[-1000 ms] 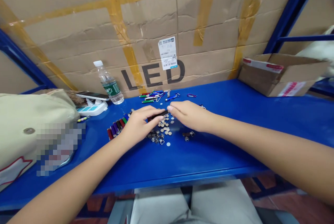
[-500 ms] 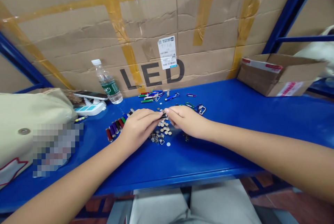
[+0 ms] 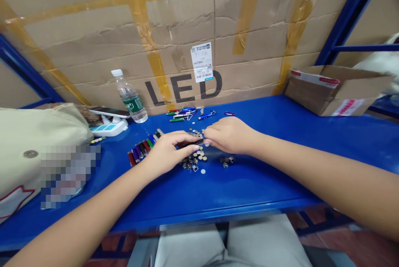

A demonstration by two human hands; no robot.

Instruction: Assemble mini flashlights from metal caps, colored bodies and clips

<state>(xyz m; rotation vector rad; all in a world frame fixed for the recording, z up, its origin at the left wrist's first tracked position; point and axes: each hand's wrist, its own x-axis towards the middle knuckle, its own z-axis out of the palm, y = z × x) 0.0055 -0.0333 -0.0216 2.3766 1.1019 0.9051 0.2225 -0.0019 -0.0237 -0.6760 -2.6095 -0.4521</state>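
My left hand (image 3: 166,147) holds a small dark tube (image 3: 195,143), like the body of a mini flashlight, between thumb and fingers. At the tube's right end, my right hand (image 3: 230,135) is closed with its fingertips on it; whether a small part sits in them is hidden. Beneath the hands lie several round button cells (image 3: 202,154). Shiny metal end caps (image 3: 188,165) are heaped just in front of the left hand. More small metal caps (image 3: 226,161) lie below the right hand. Left of my left hand, coloured metal tubes (image 3: 139,150) form a slanted row.
Slim flashlights with clips (image 3: 182,113) lie at the back of the blue table (image 3: 280,175). A water bottle (image 3: 132,103), a power strip (image 3: 110,128) and a pale bag (image 3: 46,134) stand left. An open carton (image 3: 324,94) sits at the back right, before a large cardboard sheet (image 3: 255,67).
My right hand has rolled over and curled tighter at the tube's end. The left hand has turned, so its thumb and more of the tube show. The view has shifted slightly.
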